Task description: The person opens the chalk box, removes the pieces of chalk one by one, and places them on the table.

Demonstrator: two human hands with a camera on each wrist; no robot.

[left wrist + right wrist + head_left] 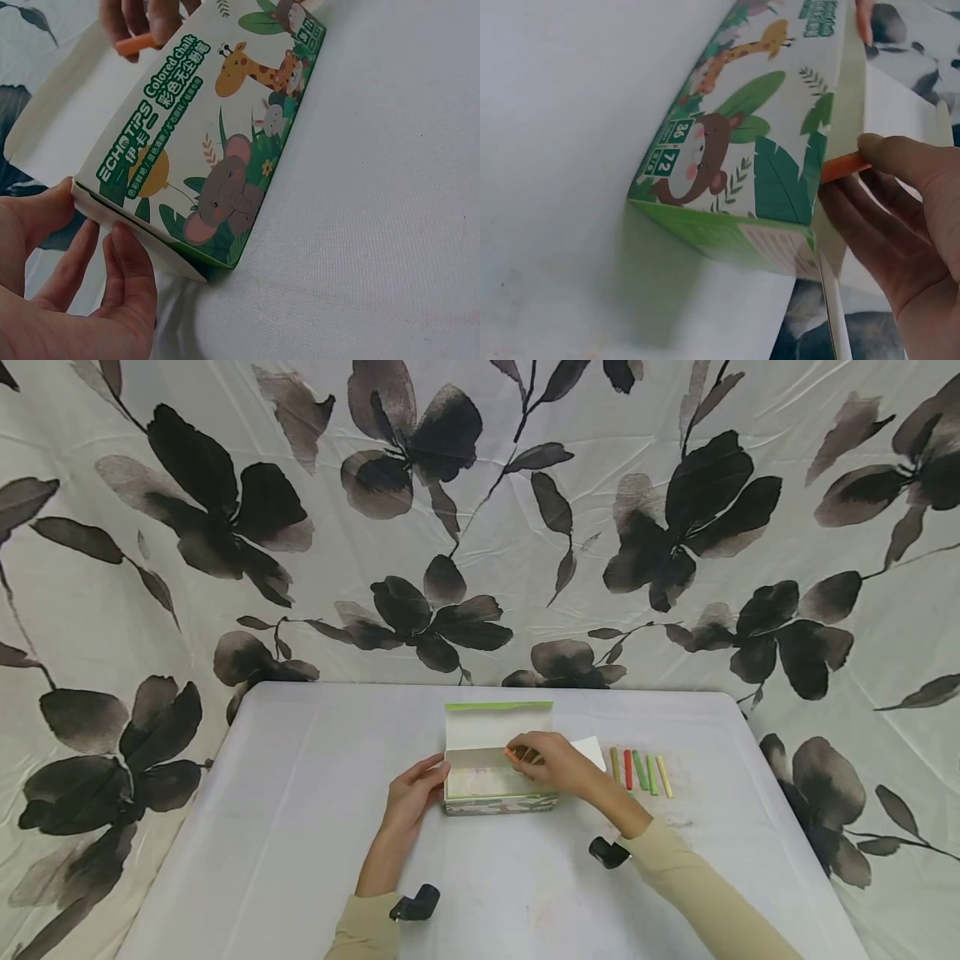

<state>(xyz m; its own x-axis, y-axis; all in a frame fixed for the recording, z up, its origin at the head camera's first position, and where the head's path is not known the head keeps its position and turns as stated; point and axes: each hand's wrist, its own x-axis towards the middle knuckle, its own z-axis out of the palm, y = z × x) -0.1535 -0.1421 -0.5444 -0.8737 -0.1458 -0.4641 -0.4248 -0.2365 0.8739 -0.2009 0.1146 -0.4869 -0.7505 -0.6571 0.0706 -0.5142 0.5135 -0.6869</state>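
Note:
An open cardboard box of colored chalk, printed with cartoon animals, stands on the table with its lid raised at the back. At its left end my left hand holds the box, thumb against the top corner and fingers by the side flap. My right hand pinches an orange chalk stick between thumb and fingers, at the box's open top. In the left wrist view the same orange chalk shows above the box's far edge. The front panel hides the lower inside of the box from both wrist views.
Right of the box, several chalk sticks lie in a row, among them a red one and a yellow one. A white side flap sticks out behind my right wrist. The white-covered table meets a floral cloth at the back.

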